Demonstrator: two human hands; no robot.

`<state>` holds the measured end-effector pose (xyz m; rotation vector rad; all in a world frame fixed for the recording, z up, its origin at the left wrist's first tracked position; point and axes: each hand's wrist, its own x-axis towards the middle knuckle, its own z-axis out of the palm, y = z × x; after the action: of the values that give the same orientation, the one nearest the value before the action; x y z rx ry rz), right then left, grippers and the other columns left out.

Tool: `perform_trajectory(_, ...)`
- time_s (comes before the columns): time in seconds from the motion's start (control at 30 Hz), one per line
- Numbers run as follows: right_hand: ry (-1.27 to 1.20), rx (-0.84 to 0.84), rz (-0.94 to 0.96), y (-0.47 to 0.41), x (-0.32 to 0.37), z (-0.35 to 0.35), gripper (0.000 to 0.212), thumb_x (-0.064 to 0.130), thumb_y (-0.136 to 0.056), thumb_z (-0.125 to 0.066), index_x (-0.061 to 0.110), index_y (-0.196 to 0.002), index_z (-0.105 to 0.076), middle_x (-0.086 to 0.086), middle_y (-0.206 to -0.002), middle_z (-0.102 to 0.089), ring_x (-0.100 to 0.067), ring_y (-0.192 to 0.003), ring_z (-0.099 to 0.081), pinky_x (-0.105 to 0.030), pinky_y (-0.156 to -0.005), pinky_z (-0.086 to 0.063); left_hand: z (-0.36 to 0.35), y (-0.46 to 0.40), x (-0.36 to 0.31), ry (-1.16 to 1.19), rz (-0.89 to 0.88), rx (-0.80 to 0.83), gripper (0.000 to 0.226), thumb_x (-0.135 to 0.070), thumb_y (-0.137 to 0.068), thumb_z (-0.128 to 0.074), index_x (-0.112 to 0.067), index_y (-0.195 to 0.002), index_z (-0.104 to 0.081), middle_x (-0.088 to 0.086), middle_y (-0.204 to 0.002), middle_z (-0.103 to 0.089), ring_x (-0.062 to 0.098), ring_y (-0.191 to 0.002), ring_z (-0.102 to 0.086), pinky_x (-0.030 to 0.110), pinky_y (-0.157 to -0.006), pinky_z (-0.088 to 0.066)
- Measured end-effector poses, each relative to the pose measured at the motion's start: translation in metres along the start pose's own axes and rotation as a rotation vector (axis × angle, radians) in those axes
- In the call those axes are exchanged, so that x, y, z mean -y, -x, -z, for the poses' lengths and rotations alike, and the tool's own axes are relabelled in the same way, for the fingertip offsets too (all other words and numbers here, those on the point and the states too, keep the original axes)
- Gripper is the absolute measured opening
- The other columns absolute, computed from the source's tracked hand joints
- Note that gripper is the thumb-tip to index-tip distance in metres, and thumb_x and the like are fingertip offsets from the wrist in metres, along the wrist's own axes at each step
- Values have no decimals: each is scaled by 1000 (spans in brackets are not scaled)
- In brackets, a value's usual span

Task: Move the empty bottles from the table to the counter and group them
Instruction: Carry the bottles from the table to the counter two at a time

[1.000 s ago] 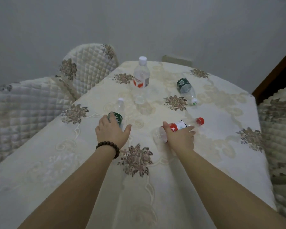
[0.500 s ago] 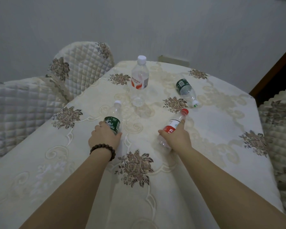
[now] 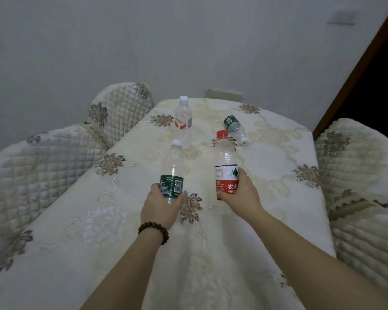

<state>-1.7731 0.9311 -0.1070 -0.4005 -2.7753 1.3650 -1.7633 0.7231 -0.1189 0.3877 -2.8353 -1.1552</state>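
Observation:
My left hand grips the base of a clear bottle with a green label and white cap, held upright above the table. In my right hand is a clear bottle with a red label and red cap, also upright and lifted. Farther back, a white-capped bottle with a red-and-white label stands on the cloth. A green-labelled bottle lies on its side at the back right. No counter is in view.
Quilted chair covers flank the table: two chairs on the left and one on the right. A grey wall rises behind the table. A dark doorway with a brown frame is at the far right.
Both hands have raised their bottles off the cloth and turned them upright; the red-capped one lay on its side before. The view has tilted upward.

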Motion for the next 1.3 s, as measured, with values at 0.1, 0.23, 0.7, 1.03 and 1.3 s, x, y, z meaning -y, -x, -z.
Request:
perform_trajectory(0.1,-52,-63,51,39,5,33,73,28,-63,-77,29,-127,-41,2,-108,-60,-16,-91,-61,-32,-73,-52,8,39,-26,83,-54,11,60,-50,-76,-72,-17,-117,-44,0,-103,-59,18,-84,-55,28,-67,-43)
perform_trajectory(0.23,-139,-152,53,90,2,83,82,21,-67,-78,30,-136,-34,5,-111,-59,-15,-94,-61,-32,-78,-53,7,87,-64,133,-152,52,58,-44,-74,-75,-18,-114,-42,-4,-97,-59,15,-80,-55,27,-65,-43)
perform_trajectory(0.7,-190,-555,-139,298,-106,277,66,22,-68,-79,24,-125,-45,8,-103,-59,-13,-93,-59,-29,-78,-49,-72,297,-200,201,-491,345,70,-52,-63,-79,-20,-112,-41,4,-108,-60,20,-92,-62,40,-78,-54)
perform_trajectory(1.03,-178,-894,-397,561,-256,408,72,27,-70,-81,22,-130,-42,7,-113,-57,-13,-98,-56,-28,-82,-45,-162,595,-270,271,-752,716,62,-45,-66,-82,-22,-109,-45,-5,-106,-62,11,-92,-62,29,-77,-51)
perform_trajectory(1.3,-184,-1241,-674,825,-330,451,80,26,-73,-80,21,-139,-35,-1,-132,-55,-15,-111,-55,-28,-89,-43,-203,863,-275,232,-962,1167,66,-41,-71,-80,-21,-122,-43,-4,-113,-62,13,-95,-63,34,-80,-56)
